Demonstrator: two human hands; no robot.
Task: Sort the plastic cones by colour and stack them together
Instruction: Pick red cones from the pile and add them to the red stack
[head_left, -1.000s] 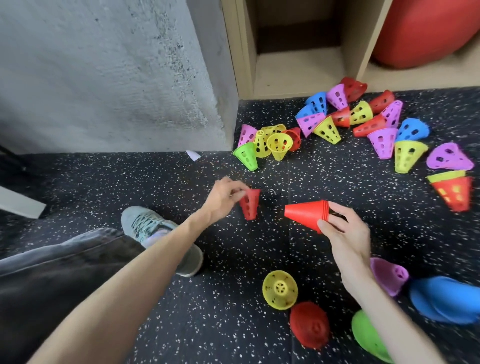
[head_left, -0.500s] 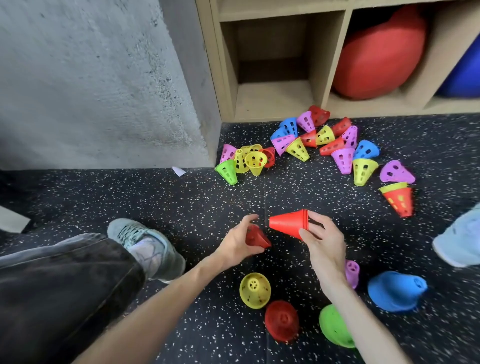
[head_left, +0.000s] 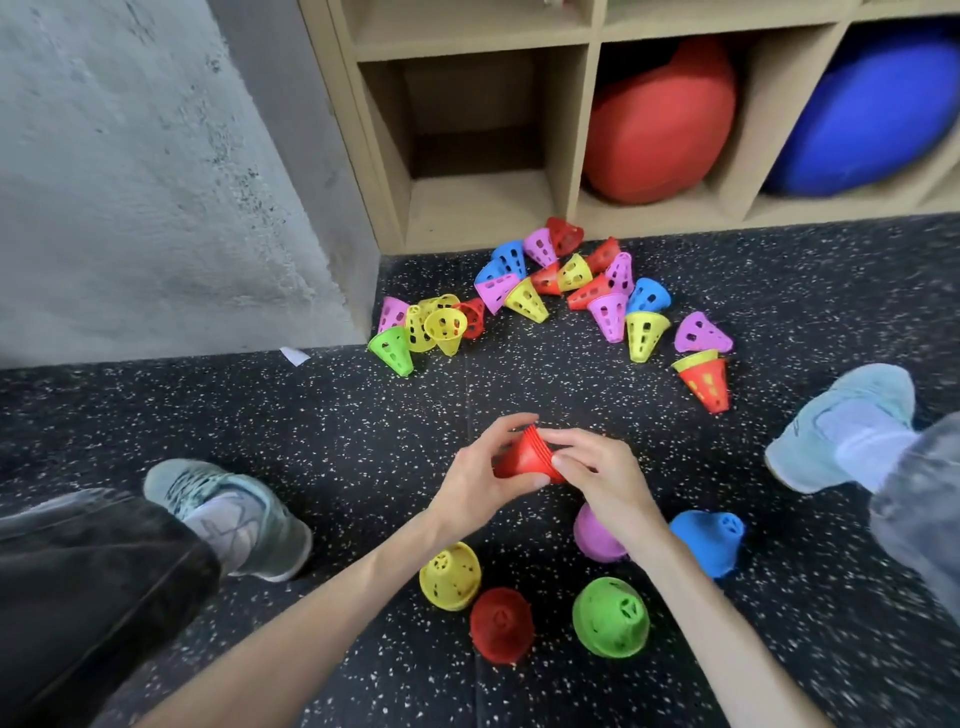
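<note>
Both hands hold a stack of red cones (head_left: 523, 457) above the speckled floor. My left hand (head_left: 475, 475) grips its narrow end from the left, and my right hand (head_left: 597, 467) pinches its wide rim from the right. Below them stand sorted stacks: yellow (head_left: 449, 576), red (head_left: 501, 623), green (head_left: 610, 617), purple (head_left: 595, 535) and blue (head_left: 711, 538). A loose heap of mixed cones (head_left: 550, 291) lies farther off by the shelf, with a green cone (head_left: 392, 351) at its left end and a red cone (head_left: 707, 382) at its right.
A wooden shelf unit (head_left: 571, 130) stands behind the heap, holding a red ball (head_left: 660, 124) and a blue ball (head_left: 872, 114). A concrete wall (head_left: 156, 182) fills the left. My shoes rest at the left (head_left: 228, 514) and the right (head_left: 841, 426).
My left hand brought a single red cone from the floor onto the red stack in my right hand. The two hands now meet on the stack, and the camera tilted up.
</note>
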